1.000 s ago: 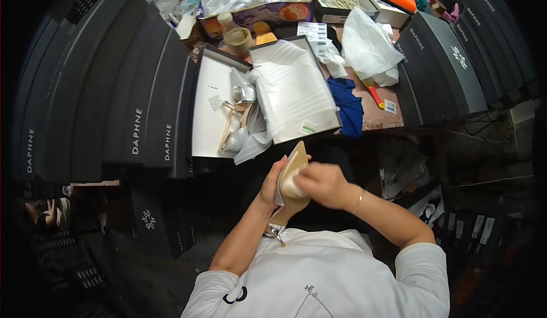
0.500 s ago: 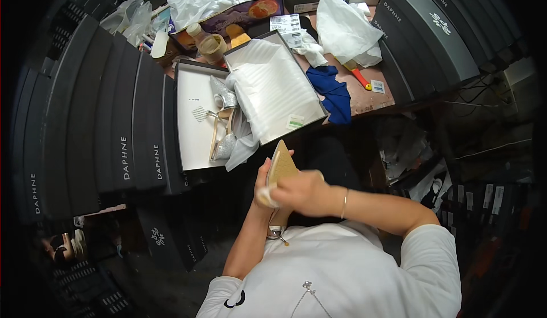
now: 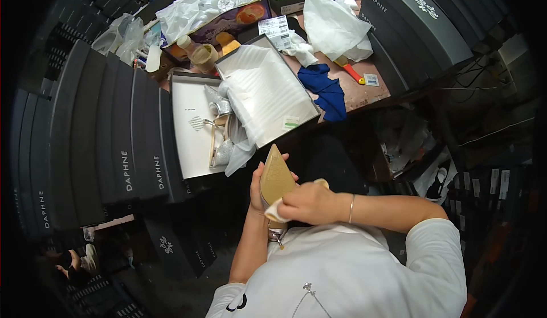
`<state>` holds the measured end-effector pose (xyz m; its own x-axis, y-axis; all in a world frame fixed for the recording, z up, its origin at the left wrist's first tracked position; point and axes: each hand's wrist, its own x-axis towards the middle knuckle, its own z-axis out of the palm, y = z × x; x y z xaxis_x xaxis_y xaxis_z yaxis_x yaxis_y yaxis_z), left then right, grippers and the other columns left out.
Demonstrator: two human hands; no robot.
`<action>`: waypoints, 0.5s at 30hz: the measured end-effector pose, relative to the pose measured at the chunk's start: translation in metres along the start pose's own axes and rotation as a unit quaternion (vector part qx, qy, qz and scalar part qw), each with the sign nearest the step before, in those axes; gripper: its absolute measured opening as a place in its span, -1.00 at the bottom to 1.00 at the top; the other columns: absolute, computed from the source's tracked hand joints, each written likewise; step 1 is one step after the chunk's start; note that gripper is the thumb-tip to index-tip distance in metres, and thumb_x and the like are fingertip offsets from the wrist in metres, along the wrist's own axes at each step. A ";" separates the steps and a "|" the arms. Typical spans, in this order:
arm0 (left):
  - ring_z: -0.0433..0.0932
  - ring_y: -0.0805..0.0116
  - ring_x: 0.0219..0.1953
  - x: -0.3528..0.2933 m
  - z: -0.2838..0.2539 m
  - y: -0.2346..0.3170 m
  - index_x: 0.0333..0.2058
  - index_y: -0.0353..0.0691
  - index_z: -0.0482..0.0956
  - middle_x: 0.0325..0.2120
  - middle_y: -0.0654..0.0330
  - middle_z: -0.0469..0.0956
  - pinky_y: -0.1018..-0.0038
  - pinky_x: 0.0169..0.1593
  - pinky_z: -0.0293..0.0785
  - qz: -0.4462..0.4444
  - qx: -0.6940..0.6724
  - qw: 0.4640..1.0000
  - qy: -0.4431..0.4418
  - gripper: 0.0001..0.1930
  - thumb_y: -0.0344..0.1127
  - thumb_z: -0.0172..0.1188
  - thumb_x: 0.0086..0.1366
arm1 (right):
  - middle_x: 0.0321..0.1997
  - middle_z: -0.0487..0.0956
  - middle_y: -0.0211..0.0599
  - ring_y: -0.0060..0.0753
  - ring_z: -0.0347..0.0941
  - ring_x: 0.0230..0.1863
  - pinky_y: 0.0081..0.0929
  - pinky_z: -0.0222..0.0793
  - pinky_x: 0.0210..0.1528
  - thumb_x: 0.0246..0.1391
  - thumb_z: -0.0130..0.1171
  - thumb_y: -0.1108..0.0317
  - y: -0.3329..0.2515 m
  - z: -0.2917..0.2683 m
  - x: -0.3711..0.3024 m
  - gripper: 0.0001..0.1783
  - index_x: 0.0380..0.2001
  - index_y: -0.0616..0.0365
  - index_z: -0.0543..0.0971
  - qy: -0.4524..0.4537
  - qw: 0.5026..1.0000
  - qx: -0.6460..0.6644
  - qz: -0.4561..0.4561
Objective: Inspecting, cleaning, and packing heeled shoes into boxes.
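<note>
My left hand (image 3: 256,188) is wrapped around a pointed high-heeled shoe (image 3: 276,173), its tan sole turned up and its toe pointing away from me. The heel end hangs down close to my white shirt. Bunched in my right hand (image 3: 310,205) is a pale yellowish cloth (image 3: 274,211), pressed against the lower part of the sole. Just ahead lies an open shoe box (image 3: 191,141) with a silver sandal (image 3: 223,153) inside. Beside it, white tissue (image 3: 259,84) covers a second tray or lid.
Black shoe boxes (image 3: 99,130) stand in a row at left; more boxes (image 3: 419,25) lean at right. On the pink table are a blue cloth (image 3: 325,90), a red-handled tool (image 3: 354,74), a bottle (image 3: 194,50) and a carton (image 3: 228,25) stuffed with white plastic.
My right hand and the cloth have shifted slightly down and to the right over the sole, uncovering more of it. The whole view has tilted a little.
</note>
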<state>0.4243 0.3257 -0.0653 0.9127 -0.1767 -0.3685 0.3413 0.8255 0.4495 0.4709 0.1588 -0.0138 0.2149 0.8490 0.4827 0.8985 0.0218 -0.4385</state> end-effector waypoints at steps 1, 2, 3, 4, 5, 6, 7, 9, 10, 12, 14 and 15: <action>0.62 0.11 -0.36 0.003 0.009 0.001 0.18 -0.27 0.26 -0.32 -0.10 0.56 0.26 -0.25 0.59 -0.021 -0.060 0.998 0.024 -0.33 0.20 -0.32 0.38 | -0.59 0.35 -0.37 -0.37 0.47 -0.58 -0.41 0.38 -0.64 -0.12 0.13 0.32 -0.002 -0.002 -0.006 -0.88 -0.51 0.00 0.39 -0.006 1.000 -0.004 0.011; 0.61 0.10 -0.37 0.005 0.015 0.003 0.19 -0.26 0.24 -0.32 -0.11 0.55 0.27 -0.26 0.59 -0.042 -0.119 0.991 0.049 -0.32 0.21 -0.33 0.38 | -0.59 0.35 -0.38 -0.38 0.46 -0.58 -0.42 0.38 -0.64 -0.12 0.13 0.31 -0.005 -0.004 -0.011 -0.88 -0.51 -0.01 0.39 -0.013 1.000 -0.008 0.022; 0.62 0.10 -0.37 0.000 -0.002 -0.005 0.20 -0.26 0.22 -0.32 -0.11 0.55 0.28 -0.25 0.60 -0.045 -0.058 0.997 -0.027 -0.31 0.22 -0.34 0.38 | -0.59 0.36 -0.40 -0.40 0.46 -0.58 -0.43 0.37 -0.65 -0.13 0.13 0.31 -0.007 -0.008 -0.016 -0.88 -0.51 -0.02 0.39 -0.020 0.999 -0.012 0.032; 0.62 0.11 -0.35 -0.002 -0.003 -0.002 0.20 -0.26 0.22 -0.31 -0.10 0.55 0.27 -0.22 0.59 -0.024 -0.047 0.998 -0.028 -0.32 0.21 -0.34 0.38 | -0.58 0.36 -0.41 -0.42 0.45 -0.59 -0.44 0.37 -0.65 -0.13 0.13 0.30 -0.004 -0.009 -0.012 -0.88 -0.51 -0.03 0.39 -0.012 0.999 -0.017 0.033; 0.62 0.11 -0.32 -0.003 -0.002 0.000 0.21 -0.26 0.22 -0.29 -0.09 0.55 0.26 -0.19 0.59 -0.002 -0.037 0.999 -0.028 -0.32 0.19 -0.34 0.38 | -0.58 0.36 -0.43 -0.43 0.45 -0.59 -0.45 0.36 -0.65 -0.13 0.13 0.30 0.000 -0.010 -0.007 -0.88 -0.51 -0.04 0.39 -0.005 0.999 -0.021 0.033; 0.62 0.12 -0.30 -0.003 -0.001 0.003 0.21 -0.27 0.21 -0.28 -0.09 0.55 0.25 -0.16 0.58 0.019 -0.027 0.999 -0.029 -0.33 0.18 -0.33 0.39 | -0.57 0.36 -0.44 -0.45 0.44 -0.59 -0.46 0.36 -0.65 -0.14 0.14 0.29 0.005 -0.010 -0.002 -0.87 -0.51 -0.05 0.39 0.002 0.999 -0.025 0.034; 0.62 0.12 -0.32 -0.003 -0.006 0.002 0.21 -0.27 0.21 -0.29 -0.10 0.56 0.23 -0.15 0.58 0.016 -0.018 0.998 -0.056 -0.33 0.17 -0.33 0.39 | -0.57 0.37 -0.44 -0.44 0.45 -0.59 -0.45 0.36 -0.65 -0.15 0.14 0.29 0.012 -0.004 0.004 -0.87 -0.50 -0.05 0.39 0.022 0.999 -0.025 0.027; 0.62 0.11 -0.34 -0.001 0.021 0.003 0.21 -0.28 0.22 -0.29 -0.10 0.56 0.22 -0.16 0.58 0.006 -0.071 0.995 0.074 -0.32 0.18 -0.33 0.38 | -0.56 0.37 -0.42 -0.42 0.45 -0.58 -0.45 0.37 -0.63 -0.16 0.15 0.29 0.031 0.002 0.008 -0.86 -0.49 -0.05 0.40 0.045 0.997 -0.046 0.035; 0.62 0.11 -0.35 0.000 0.030 0.002 0.21 -0.28 0.22 -0.30 -0.10 0.56 0.22 -0.16 0.58 0.005 -0.099 0.986 0.137 -0.32 0.18 -0.33 0.38 | -0.56 0.38 -0.42 -0.41 0.45 -0.58 -0.44 0.38 -0.62 -0.17 0.16 0.29 0.037 0.002 0.008 -0.85 -0.48 -0.05 0.40 0.054 0.996 -0.057 0.033; 0.62 0.13 -0.32 0.003 -0.007 -0.009 0.17 -0.29 0.27 -0.21 -0.08 0.56 0.22 -0.15 0.57 -0.027 -0.060 0.993 -0.094 -0.34 0.18 -0.30 0.38 | -0.56 0.39 -0.38 -0.36 0.48 -0.56 -0.41 0.41 -0.61 -0.18 0.16 0.31 0.028 -0.003 0.004 -0.85 -0.47 -0.04 0.41 0.017 0.998 -0.033 0.046; 0.62 0.14 -0.31 -0.007 0.005 -0.008 0.15 -0.30 0.30 -0.20 -0.08 0.56 0.24 -0.17 0.57 0.004 -0.074 0.995 0.063 -0.35 0.17 -0.27 0.38 | -0.56 0.40 -0.35 -0.31 0.50 -0.54 -0.38 0.43 -0.59 -0.18 0.17 0.33 0.016 -0.004 0.010 -0.84 -0.46 -0.03 0.43 0.001 0.999 -0.006 0.049; 0.62 0.15 -0.31 -0.006 0.002 0.003 0.15 -0.30 0.31 -0.21 -0.07 0.56 0.27 -0.19 0.56 0.011 -0.003 1.000 -0.029 -0.35 0.17 -0.26 0.38 | -0.58 0.40 -0.36 -0.31 0.52 -0.53 -0.39 0.44 -0.59 -0.14 0.15 0.33 -0.005 -0.011 0.008 -0.87 -0.46 -0.02 0.43 -0.092 0.995 0.026 -0.001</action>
<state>0.4199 0.3279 -0.0600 0.9316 -0.1899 -0.3101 0.3200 0.8329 0.4514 0.4727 0.1599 0.0002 0.1346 0.9311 0.3389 0.8768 0.0474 -0.4785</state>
